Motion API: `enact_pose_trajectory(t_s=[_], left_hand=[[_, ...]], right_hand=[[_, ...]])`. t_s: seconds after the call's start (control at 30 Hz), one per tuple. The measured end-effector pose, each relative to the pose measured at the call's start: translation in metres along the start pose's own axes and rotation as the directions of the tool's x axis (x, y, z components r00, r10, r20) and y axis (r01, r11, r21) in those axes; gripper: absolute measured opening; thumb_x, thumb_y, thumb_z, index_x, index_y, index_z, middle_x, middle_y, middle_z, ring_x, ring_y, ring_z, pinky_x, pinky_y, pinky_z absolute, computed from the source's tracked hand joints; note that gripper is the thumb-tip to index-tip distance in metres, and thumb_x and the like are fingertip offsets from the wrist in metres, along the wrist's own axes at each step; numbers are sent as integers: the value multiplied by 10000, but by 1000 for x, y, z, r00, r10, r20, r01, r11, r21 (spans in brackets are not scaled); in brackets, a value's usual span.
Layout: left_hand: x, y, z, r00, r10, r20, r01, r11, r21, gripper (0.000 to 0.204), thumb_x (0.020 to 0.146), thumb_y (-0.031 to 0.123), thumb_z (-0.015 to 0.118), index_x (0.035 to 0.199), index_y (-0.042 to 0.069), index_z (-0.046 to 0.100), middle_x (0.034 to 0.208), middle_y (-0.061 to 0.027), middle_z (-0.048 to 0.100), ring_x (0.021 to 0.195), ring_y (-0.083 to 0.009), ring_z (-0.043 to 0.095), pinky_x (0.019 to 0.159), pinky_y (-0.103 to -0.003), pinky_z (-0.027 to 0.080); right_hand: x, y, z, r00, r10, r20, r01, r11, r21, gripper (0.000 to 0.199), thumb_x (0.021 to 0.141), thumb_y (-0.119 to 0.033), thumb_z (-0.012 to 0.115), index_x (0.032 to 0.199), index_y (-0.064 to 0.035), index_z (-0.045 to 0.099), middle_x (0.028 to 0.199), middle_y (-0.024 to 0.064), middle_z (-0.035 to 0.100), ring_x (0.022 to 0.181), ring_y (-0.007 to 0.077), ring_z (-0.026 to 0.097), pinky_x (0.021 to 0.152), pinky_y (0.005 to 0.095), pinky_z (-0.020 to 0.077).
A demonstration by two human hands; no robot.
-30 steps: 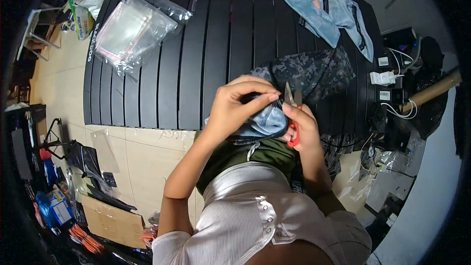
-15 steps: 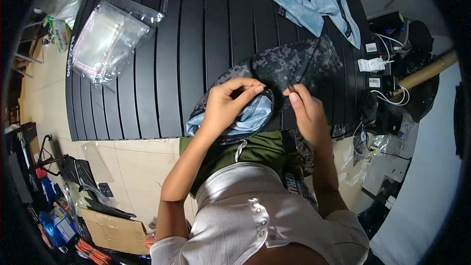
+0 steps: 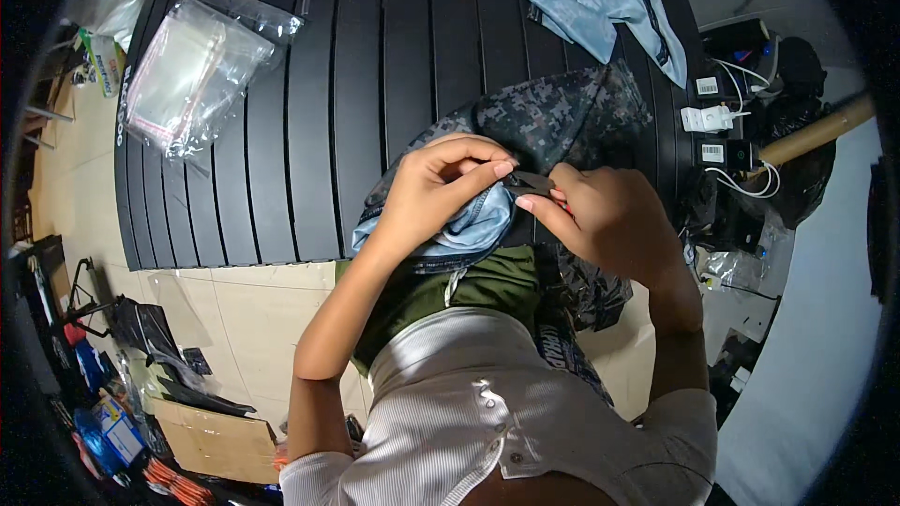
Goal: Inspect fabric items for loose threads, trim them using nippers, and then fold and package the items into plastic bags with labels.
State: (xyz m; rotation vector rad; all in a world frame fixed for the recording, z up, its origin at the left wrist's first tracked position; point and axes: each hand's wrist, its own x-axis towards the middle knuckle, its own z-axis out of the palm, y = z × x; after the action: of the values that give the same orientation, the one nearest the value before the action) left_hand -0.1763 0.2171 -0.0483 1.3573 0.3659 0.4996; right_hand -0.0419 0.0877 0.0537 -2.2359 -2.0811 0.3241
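A dark digital-camouflage cloth piece (image 3: 534, 117) with a light-blue tie-dye-like inside (image 3: 481, 224) lies bunched at the table's near edge. My left hand (image 3: 436, 183) is closed, pinching its dark edge between thumb and fingertips. In my right hand (image 3: 609, 215) is a pair of small snips (image 3: 531, 185) with dark blades and a bit of red at the handle, mostly hidden by my fingers. The blades point left and meet the cloth edge right beside my left fingertips. Whether they are closed on a thread is too small to tell.
The slatted black table (image 3: 291, 131) carries a clear plastic bag of flat sleeves (image 3: 183, 75) at left and a light-blue cloth piece (image 3: 600, 0) at far right. Chargers with white cables (image 3: 717, 119) sit along the right edge. A cardboard sheet (image 3: 216, 436) lies on the floor at lower left.
My right hand, pinching near the cloth before, now holds snips and has brought them to the cloth edge. My left hand keeps its pinch in nearly the same place.
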Motion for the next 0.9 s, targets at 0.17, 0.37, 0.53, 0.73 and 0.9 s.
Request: enact_pose_trajectory(t_s=[0.17,0.37,0.53,0.73,0.9], left_hand=[[0,12,-3,988,-134,79,137,990,-35,89,804,39,621,869,-13,653,966,-88,615,864,-108,570,768,-227,455],[4,19,-7,967,-204,156,216,974,-71,102,806,59,628,878,-5,663,998,-84,610,816,-81,571,705,-191,454],[9,15,-10,962,-171,214,190,979,-74,107,803,67,633,883,4,668,994,-79,615,786,-75,572,672,-186,457],[11,19,-11,946,-209,246,247,960,-134,138,798,107,649,898,15,671,966,-53,628,726,-59,555,631,-183,455],[10,18,-12,922,-269,277,322,932,-165,121,798,83,643,891,11,671,998,-72,621,781,-81,574,675,-200,475]], right_hand=[[9,-3,-7,1000,-8,-10,8,1000,3,345,802,-308,623,612,-48,501,474,97,467,415,263,494,404,351,363],[13,-3,-10,982,144,124,-158,981,108,402,802,-343,611,575,-31,497,463,142,464,431,305,504,428,379,374],[16,-4,-11,988,97,119,-109,989,98,403,804,-350,607,581,-31,501,476,143,485,437,311,512,435,379,383],[16,-1,-18,983,111,144,-132,981,143,411,817,-367,588,589,-32,518,493,138,512,443,298,532,439,383,385],[20,-3,-31,918,178,355,-242,959,144,387,825,-359,579,620,-32,555,504,146,521,450,296,541,449,375,396]])
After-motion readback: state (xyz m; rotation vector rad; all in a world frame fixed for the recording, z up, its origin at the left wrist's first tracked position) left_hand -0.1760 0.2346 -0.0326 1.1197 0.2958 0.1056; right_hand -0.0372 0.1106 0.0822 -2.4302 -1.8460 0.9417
